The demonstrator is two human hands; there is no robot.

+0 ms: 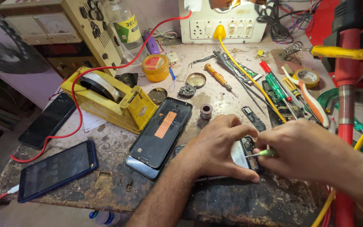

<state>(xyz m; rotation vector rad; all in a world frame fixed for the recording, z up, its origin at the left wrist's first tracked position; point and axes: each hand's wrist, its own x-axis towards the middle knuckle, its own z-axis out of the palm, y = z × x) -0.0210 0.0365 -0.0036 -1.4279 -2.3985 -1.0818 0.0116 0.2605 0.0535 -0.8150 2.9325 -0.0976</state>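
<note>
- The left hand [215, 149] lies curled over an opened phone [243, 152] on the worn workbench [232, 201], thumb and fingers spread around the phone's body and pinning it flat.
- The right hand [307, 153] is pinched tight on a small green-handled screwdriver [262, 153]; its thin metal tip points left into the phone's exposed insides, just beside the left thumb.
- The opened phone sits near the front edge of the bench, right of centre, mostly hidden beneath both hands; only a strip of pale and dark innards shows between them.
- Just left of the left wrist lies a dark phone back cover [161, 133] with an orange strip inside, resting on another handset.
- Further left, a blue-edged phone [57, 170] lies screen up near the bench corner, and a black phone [49, 121] lies behind it.
- A yellow tape dispenser [114, 98] stands behind the back cover, with a red wire [77, 90] looped across it.
- A small solder spool [206, 111] sits just beyond the left hand's knuckles.
- At the back there are a white switchboard [223, 26], a round orange tin [156, 67] and a clear bottle [124, 29].
- To the right lie loose screwdrivers [276, 84], a roll of tape [307, 76] and a yellow cable [248, 75] running from the switchboard across the bench.
</note>
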